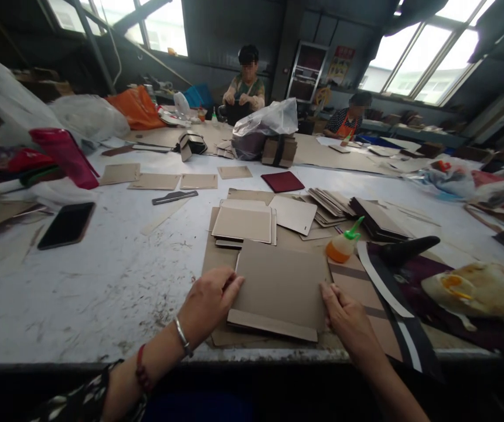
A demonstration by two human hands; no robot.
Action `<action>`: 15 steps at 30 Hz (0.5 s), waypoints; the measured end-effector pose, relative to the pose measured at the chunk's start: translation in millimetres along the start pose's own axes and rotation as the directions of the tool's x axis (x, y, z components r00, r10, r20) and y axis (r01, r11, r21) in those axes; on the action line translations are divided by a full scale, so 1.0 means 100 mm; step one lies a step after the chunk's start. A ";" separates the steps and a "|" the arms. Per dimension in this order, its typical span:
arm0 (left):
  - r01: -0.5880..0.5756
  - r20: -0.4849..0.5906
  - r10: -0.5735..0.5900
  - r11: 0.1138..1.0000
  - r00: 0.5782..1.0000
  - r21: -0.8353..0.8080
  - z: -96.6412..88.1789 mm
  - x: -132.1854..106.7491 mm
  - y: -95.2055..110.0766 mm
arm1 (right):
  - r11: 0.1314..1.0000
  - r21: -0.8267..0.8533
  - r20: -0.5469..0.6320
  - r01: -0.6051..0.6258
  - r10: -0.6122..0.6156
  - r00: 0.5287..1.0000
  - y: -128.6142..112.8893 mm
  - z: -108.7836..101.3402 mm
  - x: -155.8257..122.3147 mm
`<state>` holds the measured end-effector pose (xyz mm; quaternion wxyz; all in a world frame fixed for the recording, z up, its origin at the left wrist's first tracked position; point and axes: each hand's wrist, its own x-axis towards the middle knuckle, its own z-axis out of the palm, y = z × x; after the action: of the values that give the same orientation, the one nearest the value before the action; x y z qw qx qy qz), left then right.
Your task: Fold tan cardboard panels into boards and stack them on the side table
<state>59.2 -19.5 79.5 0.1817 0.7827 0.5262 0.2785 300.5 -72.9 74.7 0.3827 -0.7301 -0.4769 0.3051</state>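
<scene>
A grey-brown cardboard panel (281,284) with a folded strip along its near edge is held flat between my hands, just above the table's front edge. My left hand (214,299) pinches its left side, thumb on top. On the opposite side, my right hand (342,310) grips the right edge with closed fingers. Behind the panel lies a stack of smaller beige cardboard pieces (243,223). A glue bottle (342,246) with a green nozzle and orange contents stands beyond my right hand. Brown striped pieces (361,299) lie to the right of that hand.
A phone (67,225) and a pink case (65,157) are at left. A grey metal tool (174,197) and a maroon piece (282,181) lie mid-table. A dark handle (410,251) and a stained container (476,290) are at right. Two people (245,85) work across the table.
</scene>
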 end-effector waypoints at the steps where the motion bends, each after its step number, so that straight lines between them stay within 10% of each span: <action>1: 0.025 0.022 -0.025 1.000 0.999 0.000 0.04 0.02 0.01 | 0.995 -0.087 -0.025 0.040 -0.043 0.999 0.03 -0.01 0.04; 10: 0.200 0.222 -0.194 0.980 0.956 -0.006 0.15 0.02 -0.07 | 0.953 -0.266 0.131 0.145 -0.113 0.985 0.17 -0.02 0.09; 15: 0.248 0.280 -0.214 0.964 0.936 -0.093 0.12 0.04 -0.06 | 0.985 -0.121 0.201 -0.121 0.144 0.969 0.07 -0.06 0.00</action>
<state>62.9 -13.4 67.7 0.3319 0.7326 0.5665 0.1798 308.9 -76.2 71.4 0.2693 -0.7437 -0.4804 0.3790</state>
